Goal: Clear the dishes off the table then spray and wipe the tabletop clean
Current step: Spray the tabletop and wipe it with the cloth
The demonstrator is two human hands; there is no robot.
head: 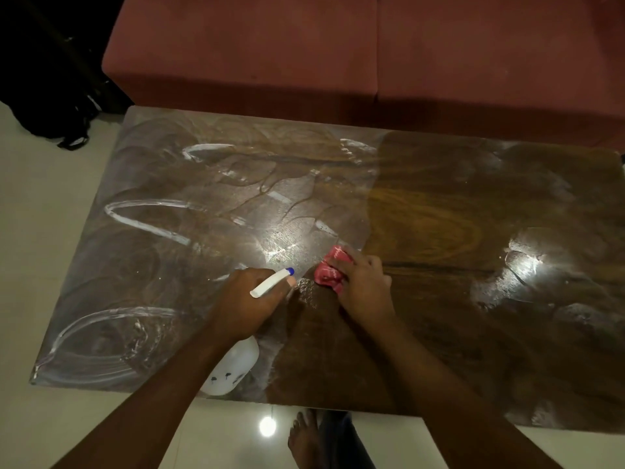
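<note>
Gripping a white spray bottle (pixel 236 367) in the left hand (pixel 247 299) over the wooden tabletop's (pixel 439 214) 7 o'clock area, blue nozzle tip aimed toward 2 o'clock. Pressing a bunched red cloth (pixel 329 272) onto the wood with the right hand (pixel 362 286), fingers curled over it, near the centre. White streaks (pixel 145 218) smeared across the 9 o'clock half. Red sofa (pixel 338 55) along the 12 o'clock edge.
</note>
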